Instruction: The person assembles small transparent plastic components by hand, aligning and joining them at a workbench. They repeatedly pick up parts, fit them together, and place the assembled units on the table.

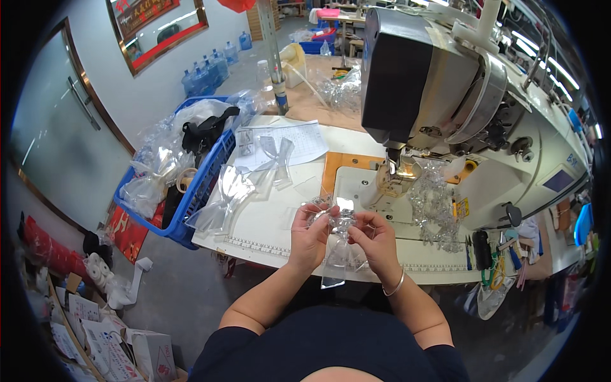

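Both my hands meet over the front of the sewing table [267, 230], holding a clear plastic bow [335, 258] between them. My left hand [310, 230] pinches its gathered middle from the left, with thumb and fingers closed. From the other side my right hand [374, 237] grips it the same way. One clear tail hangs down past the table's front edge. Beyond my hands stands a sewing machine [439, 89], its lamp lit above the needle plate. To the left lie more clear plastic bows [230, 194], partly overlapping a sheet of printed paper [309, 141].
A blue basket [210, 167] full of plastic bags, black cloth and a tape roll stands against the table's left side. Clear scraps [436, 207] pile up right of the needle. Small scissors and tools [487, 251] lie at the right edge. Cardboard boxes [111, 347] sit on the floor lower left.
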### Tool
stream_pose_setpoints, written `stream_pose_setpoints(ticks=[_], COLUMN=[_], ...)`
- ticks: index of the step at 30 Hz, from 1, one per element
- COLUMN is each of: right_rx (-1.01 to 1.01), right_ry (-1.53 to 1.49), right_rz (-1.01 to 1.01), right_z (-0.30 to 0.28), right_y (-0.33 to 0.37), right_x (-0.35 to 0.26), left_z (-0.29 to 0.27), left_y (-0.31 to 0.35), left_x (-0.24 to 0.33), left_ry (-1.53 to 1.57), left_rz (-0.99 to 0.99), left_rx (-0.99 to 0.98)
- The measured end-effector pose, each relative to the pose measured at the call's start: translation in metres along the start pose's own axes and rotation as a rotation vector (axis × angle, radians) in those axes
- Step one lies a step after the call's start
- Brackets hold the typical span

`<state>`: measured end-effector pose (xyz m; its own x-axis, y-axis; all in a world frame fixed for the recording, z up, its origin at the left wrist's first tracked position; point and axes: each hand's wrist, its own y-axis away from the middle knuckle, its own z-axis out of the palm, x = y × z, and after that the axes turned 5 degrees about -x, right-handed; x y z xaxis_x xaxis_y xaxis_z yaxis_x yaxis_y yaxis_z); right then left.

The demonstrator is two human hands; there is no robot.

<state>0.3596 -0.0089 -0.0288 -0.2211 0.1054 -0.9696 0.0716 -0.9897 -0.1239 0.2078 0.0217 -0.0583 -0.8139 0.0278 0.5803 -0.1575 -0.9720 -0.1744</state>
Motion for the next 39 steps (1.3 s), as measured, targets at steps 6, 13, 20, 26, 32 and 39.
stream_pose_setpoints(ticks=[6,13,20,26,32,39], right_rx=[0.000,0.216,0.147,0.170,0.160,0.133], right_ry=[0.000,0.517,0.103,0.098,0.129,0.087], right_rz=[0.069,-0.303,-0.068,-0.056,-0.063,-0.011], right_z=[-0.008,-0.006,-0.008,-0.010,-0.013,-0.016], right_y=[-0.001,0.004,-0.002,0.002,0.007,0.004], right_x=[-0.004,-0.002,-0.005,-0.004,-0.009,-0.011], left_z=[0.017,0.023,0.011,0.020,0.017,0.028], left_y=[0.008,0.011,0.011,0.016,0.014,0.016], left_x=[0.003,0.006,0.003,-0.002,-0.004,0.008], left_ry=[0.035,-0.245,0.033,-0.055,-0.057,-0.056], left_rz=[0.038,-0.051,-0.162,-0.092,-0.119,-0.214], left_rx=[-0.061,0.023,-0.057,-0.088,-0.050,-0.005])
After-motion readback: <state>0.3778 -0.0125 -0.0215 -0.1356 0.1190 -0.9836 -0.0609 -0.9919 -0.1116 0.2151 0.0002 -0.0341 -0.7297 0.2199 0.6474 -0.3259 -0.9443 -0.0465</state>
